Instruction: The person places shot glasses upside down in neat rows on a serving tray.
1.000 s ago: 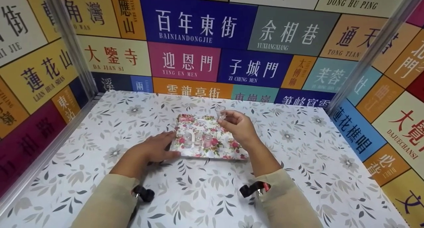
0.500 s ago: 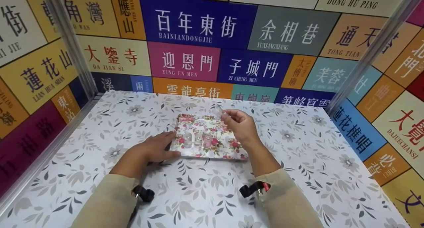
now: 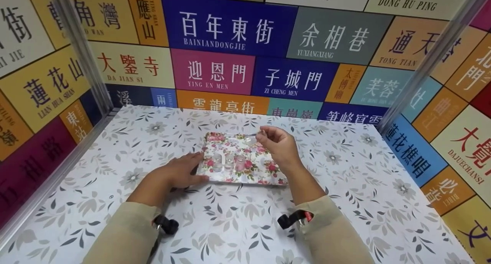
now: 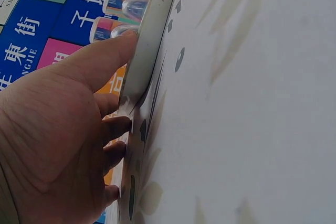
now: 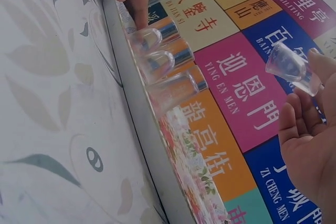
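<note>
My right hand [image 3: 282, 143] pinches a small clear shot glass [image 5: 287, 67] by its thick base, between thumb and fingers. The glass is turned with its mouth downward, above the far part of a floral tray [image 3: 264, 156]. In the head view the fingers partly cover it. Several matching glasses [image 3: 229, 161] stand in a short row near the tray's front left; the right wrist view shows them apparently mouth-down. At the tray's left edge rests my left hand [image 3: 184, 170], its fingers extended and its thumb touching the near left corner.
A white cloth with grey leaves and flowers covers the table [image 3: 215, 225]. Colourful panels with street names [image 3: 230, 22] enclose the back and both sides, with clear posts [image 3: 425, 64] at the corners. Each wrist wears a black camera mount [image 3: 167, 223].
The shot glass in my right hand has turned from upright, through a tilt, to mouth-down. My right fingers have shifted with it. My left hand and the row of glasses have stayed put.
</note>
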`<state>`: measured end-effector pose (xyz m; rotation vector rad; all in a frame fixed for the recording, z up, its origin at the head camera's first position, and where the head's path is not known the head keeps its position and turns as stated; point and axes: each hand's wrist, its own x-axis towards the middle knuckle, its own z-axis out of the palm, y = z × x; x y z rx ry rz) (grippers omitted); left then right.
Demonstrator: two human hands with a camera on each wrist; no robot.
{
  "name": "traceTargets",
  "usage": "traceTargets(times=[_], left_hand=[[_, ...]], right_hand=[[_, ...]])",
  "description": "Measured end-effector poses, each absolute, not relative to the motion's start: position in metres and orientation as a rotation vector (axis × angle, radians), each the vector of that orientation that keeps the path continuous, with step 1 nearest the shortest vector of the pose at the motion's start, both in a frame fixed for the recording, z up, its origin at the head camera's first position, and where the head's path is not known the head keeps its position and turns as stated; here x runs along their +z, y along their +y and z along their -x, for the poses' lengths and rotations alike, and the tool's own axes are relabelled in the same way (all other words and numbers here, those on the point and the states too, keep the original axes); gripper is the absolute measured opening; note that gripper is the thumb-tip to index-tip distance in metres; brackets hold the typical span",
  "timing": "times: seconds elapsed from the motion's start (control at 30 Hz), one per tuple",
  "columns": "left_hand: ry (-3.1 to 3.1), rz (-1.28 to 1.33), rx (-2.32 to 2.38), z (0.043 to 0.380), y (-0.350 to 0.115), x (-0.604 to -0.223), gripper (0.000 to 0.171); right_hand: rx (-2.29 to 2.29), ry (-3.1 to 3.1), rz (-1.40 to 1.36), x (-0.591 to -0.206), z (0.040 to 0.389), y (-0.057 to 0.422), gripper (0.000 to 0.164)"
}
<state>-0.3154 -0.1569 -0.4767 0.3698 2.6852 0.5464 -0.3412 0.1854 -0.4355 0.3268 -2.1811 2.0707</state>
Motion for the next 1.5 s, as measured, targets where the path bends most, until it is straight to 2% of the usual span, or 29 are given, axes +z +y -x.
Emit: traceTargets(times=[0.43,0.8,1.03,1.33,1.5], left_hand=[[2.69,-0.412,0.563,0.318,-0.16,-0.481,0.106],[2.677,-0.366,0.569,0.318,-0.158,-0.48,0.107],[2.676,-0.354,0.571,0.315,-0.157,-0.478,0.106],[2.687,-0.413,0.562,0.315,-0.159,-0.478,0.103],[2.682,-0.387,0.564,0.316,-0.159,-0.479,0.104]], right_hand=[[2.1,-2.262,-0.293,-0.44,0.343,0.188,0.04],[1.928,-2.638,-0.268,-0.45,0.348,0.193,0.036],[1.892,-2.708,-0.318,-0.458,0.348,0.191,0.045],[1.783,-2.831,-0.276,-0.468,0.35,0.187,0.038],[1.844,-2.814,-0.299,-0.471,0.349,0.186,0.041]])
